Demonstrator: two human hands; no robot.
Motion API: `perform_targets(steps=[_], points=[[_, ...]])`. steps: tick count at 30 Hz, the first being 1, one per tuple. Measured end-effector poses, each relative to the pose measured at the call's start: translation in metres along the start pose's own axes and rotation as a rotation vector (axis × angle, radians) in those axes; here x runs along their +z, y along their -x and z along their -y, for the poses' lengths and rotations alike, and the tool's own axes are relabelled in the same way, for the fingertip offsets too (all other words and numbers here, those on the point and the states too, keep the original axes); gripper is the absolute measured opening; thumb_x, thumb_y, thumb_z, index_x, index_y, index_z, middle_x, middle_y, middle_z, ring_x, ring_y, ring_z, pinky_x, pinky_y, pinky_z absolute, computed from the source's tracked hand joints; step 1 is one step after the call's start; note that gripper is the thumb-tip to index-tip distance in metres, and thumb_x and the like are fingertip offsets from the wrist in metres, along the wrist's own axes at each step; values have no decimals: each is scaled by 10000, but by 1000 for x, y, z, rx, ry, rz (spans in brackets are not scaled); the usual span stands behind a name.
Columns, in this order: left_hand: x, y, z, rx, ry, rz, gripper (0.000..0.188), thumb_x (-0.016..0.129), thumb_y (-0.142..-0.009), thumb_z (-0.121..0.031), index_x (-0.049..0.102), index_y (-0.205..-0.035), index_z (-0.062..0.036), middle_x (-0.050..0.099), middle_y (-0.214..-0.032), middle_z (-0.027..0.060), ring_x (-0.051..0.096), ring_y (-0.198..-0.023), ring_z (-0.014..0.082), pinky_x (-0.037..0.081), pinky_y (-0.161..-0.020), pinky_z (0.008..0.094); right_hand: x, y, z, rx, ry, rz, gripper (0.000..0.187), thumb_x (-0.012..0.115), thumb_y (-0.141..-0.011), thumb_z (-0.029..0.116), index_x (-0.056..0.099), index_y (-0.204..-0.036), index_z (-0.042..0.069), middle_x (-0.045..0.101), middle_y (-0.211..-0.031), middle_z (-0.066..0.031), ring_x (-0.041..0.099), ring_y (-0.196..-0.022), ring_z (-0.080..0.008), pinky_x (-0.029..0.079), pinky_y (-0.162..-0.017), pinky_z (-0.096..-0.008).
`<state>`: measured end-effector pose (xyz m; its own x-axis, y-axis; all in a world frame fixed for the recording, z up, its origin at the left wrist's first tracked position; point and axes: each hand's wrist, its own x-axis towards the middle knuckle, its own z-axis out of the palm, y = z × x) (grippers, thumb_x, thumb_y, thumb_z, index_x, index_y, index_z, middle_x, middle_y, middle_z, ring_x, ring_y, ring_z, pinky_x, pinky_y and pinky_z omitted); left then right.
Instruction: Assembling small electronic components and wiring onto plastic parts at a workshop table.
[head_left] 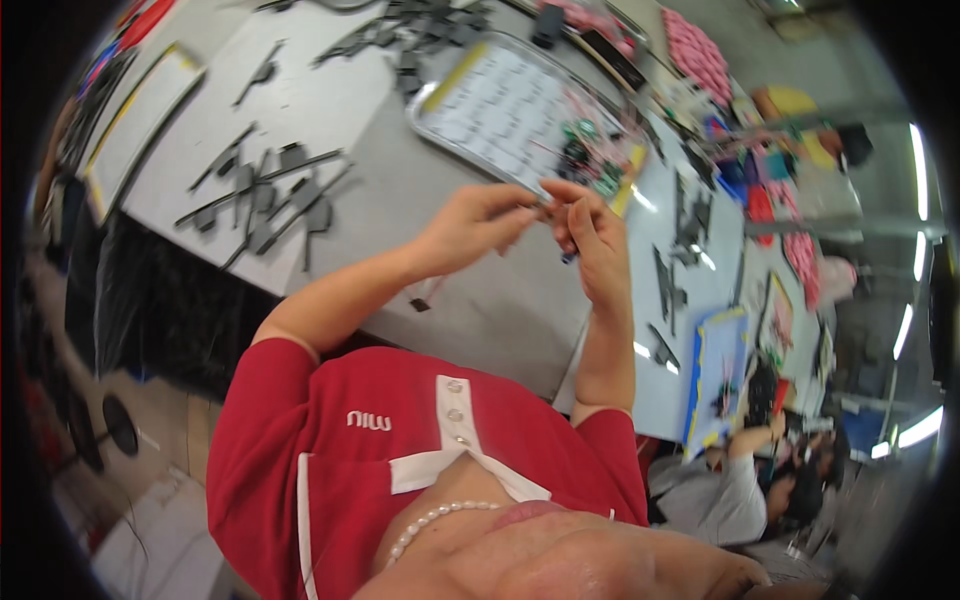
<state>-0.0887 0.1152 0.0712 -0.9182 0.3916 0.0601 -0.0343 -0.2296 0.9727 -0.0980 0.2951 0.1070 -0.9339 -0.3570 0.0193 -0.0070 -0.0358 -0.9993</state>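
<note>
Above the grey tabletop (480, 320), my left hand (475, 228) and my right hand (592, 238) meet at their fingertips. Both are closed in a pinch around something too small and blurred to name. A bit of blue shows beneath the right fingers. Below my left wrist is a small dark piece with thin reddish wires (422, 300). Just beyond my hands lies a metal-rimmed tray (418, 122) with a white patterned sheet. Small green circuit boards (590, 150) and tangled red wires are heaped at its right end.
Black plastic parts with long arms (265, 200) are scattered on the left, with a larger pile (425, 30) at the back. A yellow-edged tray (140, 130) lies far left, a blue tray (715, 370) on the right. Another person (730, 490) in grey sits at the lower right.
</note>
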Motion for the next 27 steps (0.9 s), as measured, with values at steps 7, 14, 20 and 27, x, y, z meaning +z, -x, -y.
perform_targets(steps=[7,14,20,27], points=[[-8,2,-1,-26,94,11,241,529,-912,-189,591,-1007,24,498,-645,-24,462,-573,46,408,-532,198,-1,5,8,27,215,-5,425,399,-964,341,573,-1161,8,528,-818,17,419,-654,-51,356,-604,-183],[-7,5,-6,-83,163,37,248,531,-911,-205,592,-1003,17,492,-636,-22,450,-558,49,393,-515,198,6,9,13,34,306,-20,299,501,-923,169,575,-1192,61,549,-748,7,450,-612,-63,401,-563,-192],[-8,4,-8,-146,174,30,246,538,-909,-215,593,-1003,5,496,-637,-24,447,-554,48,388,-512,199,14,8,16,-103,585,2,329,535,-880,78,574,-1203,127,601,-724,-52,541,-610,-107,450,-554,-240],[-5,2,3,-67,156,0,258,561,-900,-238,600,-979,5,502,-633,-30,453,-560,32,391,-499,188,16,12,4,-329,920,-63,340,555,-853,50,589,-1183,129,609,-730,-75,563,-612,-122,454,-563,-245]])
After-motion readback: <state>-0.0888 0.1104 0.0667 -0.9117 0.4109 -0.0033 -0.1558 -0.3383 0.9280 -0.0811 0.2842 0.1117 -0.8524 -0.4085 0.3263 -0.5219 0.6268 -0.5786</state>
